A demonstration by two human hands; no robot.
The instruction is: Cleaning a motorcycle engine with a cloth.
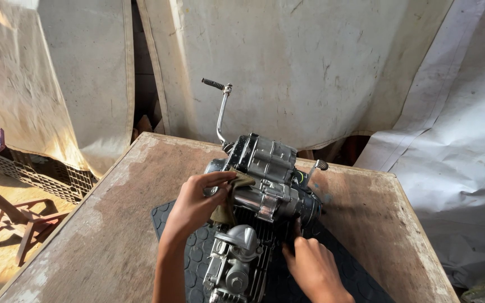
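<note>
Rag [228, 203] pinched in our left hand [195, 202] against the engine [262, 191], right hand [312, 264] bracing its side (fingers loosely curled), we risk tipping it off the rubber mat [186, 247] by pushing unevenly.

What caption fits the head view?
Left hand presses a rag on a motorcycle engine; right hand steadies it.

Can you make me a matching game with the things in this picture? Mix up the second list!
Things:
1. rag
2. mat
3. lever
4. right hand

Places:
A. sticks up behind the engine
B. lies flat on the table, under the engine
C. pressed on the engine by the left hand
D. on the engine's near right side

Pairs: 1-C, 2-B, 3-A, 4-D
</note>
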